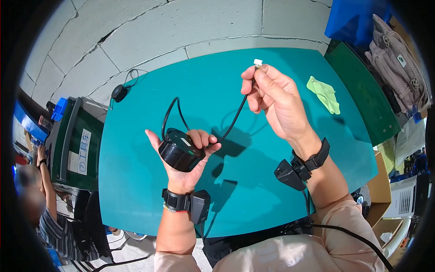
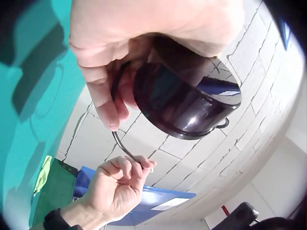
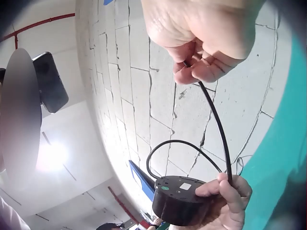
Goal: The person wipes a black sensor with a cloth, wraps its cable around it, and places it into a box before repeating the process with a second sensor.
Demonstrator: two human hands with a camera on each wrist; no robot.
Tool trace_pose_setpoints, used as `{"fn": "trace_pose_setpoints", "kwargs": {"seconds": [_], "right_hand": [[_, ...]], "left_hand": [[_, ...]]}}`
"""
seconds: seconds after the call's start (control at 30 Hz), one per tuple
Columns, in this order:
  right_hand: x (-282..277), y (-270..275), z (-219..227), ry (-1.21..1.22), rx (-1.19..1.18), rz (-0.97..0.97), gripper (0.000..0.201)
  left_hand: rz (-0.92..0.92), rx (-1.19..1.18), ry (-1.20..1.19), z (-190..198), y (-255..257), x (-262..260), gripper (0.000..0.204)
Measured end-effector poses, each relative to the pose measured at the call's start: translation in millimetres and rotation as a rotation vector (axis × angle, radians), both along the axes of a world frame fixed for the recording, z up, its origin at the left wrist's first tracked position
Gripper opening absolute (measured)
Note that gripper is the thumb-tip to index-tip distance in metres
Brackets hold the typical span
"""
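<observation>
My left hand (image 1: 183,174) grips a round, glossy black device (image 1: 174,156) that carries a small white label on its flat face. From the device a black cable (image 1: 173,103) loops up and passes by the left fingers. Raised to the right, my right hand (image 1: 283,102) pinches the cable's end just below a white connector plug (image 1: 258,62). Between the hands the cable hangs in a slack curve. In the left wrist view the device's shiny curved side (image 2: 187,108) faces the camera; in the right wrist view its labelled face (image 3: 184,187) shows.
A teal table (image 1: 253,181) lies below both hands. A smaller black round device (image 1: 119,93) with a thin cable sits at the back left edge, and a light green cloth (image 1: 324,94) at the right. A green cabinet (image 1: 77,145) and another person (image 1: 59,222) are on the left.
</observation>
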State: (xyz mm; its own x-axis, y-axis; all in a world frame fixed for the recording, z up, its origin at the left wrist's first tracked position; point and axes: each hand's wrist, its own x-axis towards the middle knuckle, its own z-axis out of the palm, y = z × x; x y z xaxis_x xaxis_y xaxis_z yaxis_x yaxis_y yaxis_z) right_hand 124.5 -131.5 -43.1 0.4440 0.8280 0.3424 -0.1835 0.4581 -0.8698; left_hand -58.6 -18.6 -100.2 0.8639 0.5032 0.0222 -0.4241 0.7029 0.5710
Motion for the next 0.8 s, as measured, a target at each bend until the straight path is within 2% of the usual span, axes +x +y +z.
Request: {"fn": "trace_pose_setpoints", "kwargs": {"seconds": [0.27,0.43,0.8], "right_hand": [[0,0,-1,-0.064,0.042,0.046,0.025],[-7,0,7,0.04,0.031,0.061,0.024],[-4,1,2,0.036,0.059,0.079,0.015]], "left_hand": [[-0.01,0.027,0.0,-1,0,0,0.097],[-0.027,-0.017,-0.037,3,-2,0,0.096],[-0.036,-0.034,-0.078,1,-3,1,0.097]]}}
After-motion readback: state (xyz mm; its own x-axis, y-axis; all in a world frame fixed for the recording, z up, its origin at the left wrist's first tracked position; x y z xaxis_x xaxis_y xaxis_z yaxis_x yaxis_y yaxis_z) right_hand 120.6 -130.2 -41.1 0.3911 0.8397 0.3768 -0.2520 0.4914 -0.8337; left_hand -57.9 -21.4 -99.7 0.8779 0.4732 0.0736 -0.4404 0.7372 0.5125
